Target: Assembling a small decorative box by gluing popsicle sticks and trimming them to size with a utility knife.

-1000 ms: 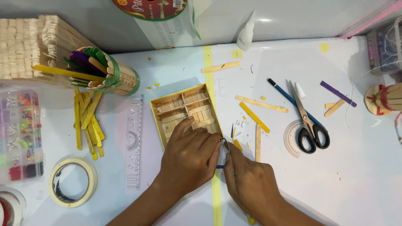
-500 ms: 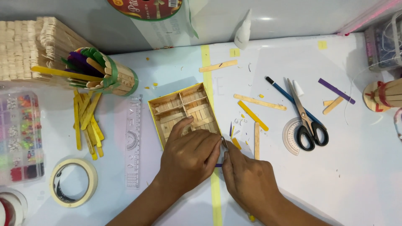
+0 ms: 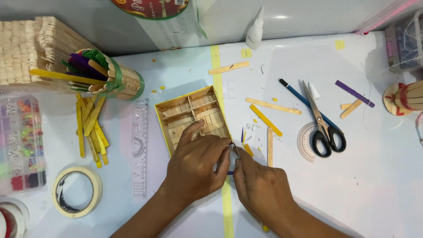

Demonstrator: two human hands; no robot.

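We see two bare hands meeting at the near corner of a shallow craft-stick tray (image 3: 194, 115). The left hand (image 3: 196, 165) lies palm down over that corner, fingers curled, forefinger stretched onto the tray's inner slats. The right hand (image 3: 260, 187) is pinched narrow, thumb and forefinger closed on a small thin piece at the tray's corner; we cannot tell what that piece is.

The tray is square, yellow-edged, floored with pale wooden sticks and split by thin dividers into several compartments. It sits a little left of the worktop's middle, turned slightly askew.

The worktop (image 3: 379, 176) is white, with a strip of yellow tape (image 3: 216, 66) running away from us. To the right lie loose craft sticks, black-handled scissors (image 3: 324, 128), a blue pencil (image 3: 299, 98) and a clear protractor (image 3: 306, 141). To the left lie a clear ruler (image 3: 140, 147), yellow sticks (image 3: 90, 128), a roll of masking tape (image 3: 77, 191), a bead box (image 3: 20, 145) and a stick-covered cup (image 3: 116, 81) of coloured sticks. A white glue bottle (image 3: 255, 31) stands at the back.
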